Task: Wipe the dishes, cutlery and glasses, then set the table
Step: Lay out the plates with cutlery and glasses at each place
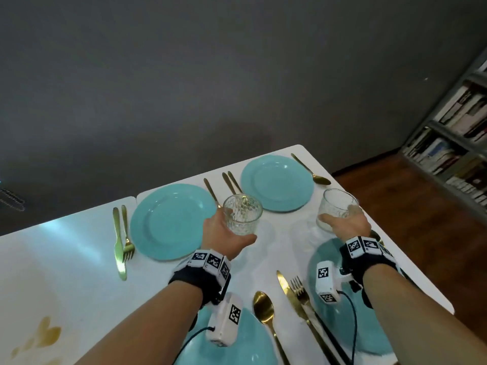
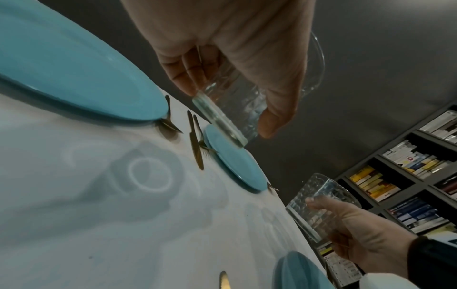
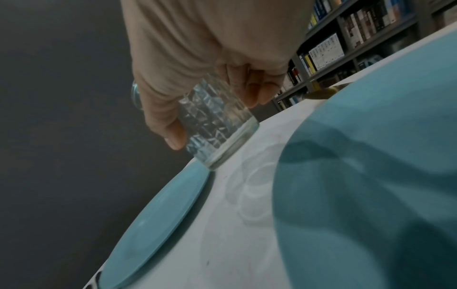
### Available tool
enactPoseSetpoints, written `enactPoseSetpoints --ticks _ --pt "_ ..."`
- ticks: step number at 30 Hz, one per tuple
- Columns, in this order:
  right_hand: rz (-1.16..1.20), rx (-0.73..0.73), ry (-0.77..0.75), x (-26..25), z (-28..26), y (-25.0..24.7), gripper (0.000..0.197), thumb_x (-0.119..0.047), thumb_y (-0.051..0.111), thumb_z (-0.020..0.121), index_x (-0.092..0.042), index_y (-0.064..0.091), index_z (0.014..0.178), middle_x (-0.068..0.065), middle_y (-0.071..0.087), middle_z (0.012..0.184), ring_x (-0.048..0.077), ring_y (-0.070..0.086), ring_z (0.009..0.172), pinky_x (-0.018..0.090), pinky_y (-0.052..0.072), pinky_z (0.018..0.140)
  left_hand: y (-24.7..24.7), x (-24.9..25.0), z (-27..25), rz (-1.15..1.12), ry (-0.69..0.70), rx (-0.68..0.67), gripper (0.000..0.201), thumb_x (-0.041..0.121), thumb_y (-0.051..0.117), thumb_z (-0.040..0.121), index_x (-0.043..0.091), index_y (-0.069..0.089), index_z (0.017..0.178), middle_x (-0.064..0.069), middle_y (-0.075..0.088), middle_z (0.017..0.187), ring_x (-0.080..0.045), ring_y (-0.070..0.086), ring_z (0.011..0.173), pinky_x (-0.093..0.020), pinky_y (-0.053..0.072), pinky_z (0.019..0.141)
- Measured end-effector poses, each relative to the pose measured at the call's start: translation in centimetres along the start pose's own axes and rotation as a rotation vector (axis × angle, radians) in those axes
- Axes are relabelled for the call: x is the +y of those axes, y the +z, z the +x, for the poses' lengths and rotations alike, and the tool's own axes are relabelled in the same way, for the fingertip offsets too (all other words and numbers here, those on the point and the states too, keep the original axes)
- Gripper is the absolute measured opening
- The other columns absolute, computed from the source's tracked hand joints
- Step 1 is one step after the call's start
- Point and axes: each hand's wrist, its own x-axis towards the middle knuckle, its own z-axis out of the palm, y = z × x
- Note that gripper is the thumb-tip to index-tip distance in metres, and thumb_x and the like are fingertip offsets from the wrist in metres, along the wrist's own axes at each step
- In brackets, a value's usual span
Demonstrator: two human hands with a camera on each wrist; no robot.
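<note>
Two-handed carry of tumblers over a white table (image 1: 66, 259). The left hand (image 1: 224, 235) gripped a cut-pattern glass tumbler (image 1: 242, 216) round its lower wall, thumb on one side and fingers (image 2: 188, 72) on the other; the tumbler hung upright, clear of the table, between the far-left plate (image 1: 171, 222) and the far-right plate (image 1: 276, 183); the right hand (image 1: 347, 223) held a second tumbler (image 1: 334, 209) likewise, thumb and fingers wrapped round its wall, above the table's right edge and beyond the near-right plate (image 1: 324, 259); the right wrist view showed its thick base tilted and off the surface. Four turquoise plates lay set with gold cutlery beside them, among them a knife (image 1: 290, 288), a fork (image 1: 299, 288) and a spoon (image 1: 263, 306); a bookshelf (image 1: 453, 133) stood at right. Handling, by judgement: the tumblers were rigid, brittle and bottom-heavy; the moulded relief probably aided purchase on otherwise slick glass; a hold round the mid or lower wall, away from the thin rim, suited them best; each should meet the table base-flat and gently, clear of plate edges and cutlery.
</note>
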Motion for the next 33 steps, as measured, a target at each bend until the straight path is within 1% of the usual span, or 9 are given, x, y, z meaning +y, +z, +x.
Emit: enactPoseSetpoints --ticks 3,7,9,13,17,19,22,26,33 --pt "0.021 0.033 0.037 0.5 1.9 -0.4 0.088 -0.029 0.083 0.065 -0.021 0.035 0.139 0.013 0.041 0.141 0.036 0.043 0.127 0.043 0.039 0.103 1.7 1.1 0.5 0.021 0.016 -0.039 0.067 0.032 0.086 0.058 0.011 0.058 0.115 -0.005 0.067 0.107 -0.023 0.061 0.102 -0.025 0.047 0.082" --pt "0.068 0.047 0.077 1.2 3.6 -0.3 0.086 -0.025 0.083 0.065 -0.023 0.036 0.136 0.015 0.041 0.140 0.038 0.044 0.124 0.046 0.041 0.101 4.2 1.5 1.4 0.028 0.013 -0.084 0.077 0.035 0.087 0.055 0.012 0.056 0.122 -0.003 0.066 0.114 -0.021 0.060 0.106 -0.024 0.047 0.086" --pt "0.072 0.053 0.089 1.5 4.1 0.0 0.086 -0.025 0.084 0.064 -0.022 0.036 0.135 0.015 0.042 0.139 0.038 0.044 0.124 0.046 0.042 0.100 5.3 1.5 1.8 0.031 0.006 -0.101 0.079 0.036 0.087 0.054 0.012 0.055 0.123 -0.003 0.065 0.116 -0.019 0.060 0.107 -0.021 0.045 0.084" --pt "0.088 0.057 0.090 2.1 4.8 0.4 0.086 -0.023 0.085 0.064 -0.023 0.036 0.135 0.014 0.043 0.138 0.037 0.044 0.125 0.045 0.041 0.101 7.2 1.7 2.4 0.038 -0.002 -0.135 0.079 0.036 0.087 0.053 0.016 0.054 0.122 -0.003 0.064 0.117 -0.022 0.058 0.112 -0.027 0.047 0.093" --pt "0.096 0.086 0.069 2.7 5.3 0.3 0.089 -0.022 0.086 0.061 -0.020 0.037 0.135 0.014 0.045 0.136 0.036 0.043 0.125 0.044 0.040 0.103 8.7 2.1 2.7 0.026 -0.009 -0.162 0.079 0.035 0.088 0.055 0.016 0.053 0.123 -0.002 0.064 0.118 -0.019 0.059 0.110 -0.020 0.043 0.084" --pt "0.096 0.087 0.070 2.8 5.4 0.3 0.091 -0.025 0.088 0.058 -0.019 0.038 0.134 0.013 0.047 0.135 0.035 0.043 0.125 0.044 0.040 0.104 9.4 2.3 2.8 0.014 -0.008 -0.170 0.081 0.034 0.088 0.055 0.016 0.052 0.125 -0.001 0.063 0.120 -0.018 0.058 0.111 -0.018 0.040 0.084" --pt "0.103 0.076 0.069 3.1 5.3 0.1 0.097 -0.028 0.089 0.054 -0.018 0.037 0.135 0.011 0.049 0.134 0.034 0.044 0.126 0.046 0.039 0.106 10.2 2.6 3.0 0.012 -0.005 -0.189 0.084 0.035 0.088 0.055 0.016 0.050 0.128 -0.002 0.061 0.123 -0.019 0.056 0.115 -0.021 0.041 0.091" --pt "0.072 0.053 0.037 3.3 5.0 -0.5 0.094 -0.022 0.088 0.059 -0.015 0.037 0.138 0.010 0.051 0.135 0.032 0.045 0.126 0.041 0.039 0.107 11.1 2.7 3.0 0.017 -0.003 -0.202 0.088 0.037 0.088 0.052 0.017 0.050 0.128 -0.004 0.061 0.122 -0.023 0.053 0.118 -0.033 0.045 0.100" --pt "0.027 0.013 0.017 3.1 4.1 -1.1 0.107 -0.016 0.085 0.064 -0.016 0.019 0.147 0.012 0.046 0.140 0.033 0.041 0.131 0.039 0.035 0.107 11.5 2.3 2.0 0.058 -0.006 -0.241 0.087 0.035 0.090 0.051 0.015 0.051 0.126 -0.003 0.062 0.123 -0.021 0.055 0.116 -0.026 0.043 0.097"
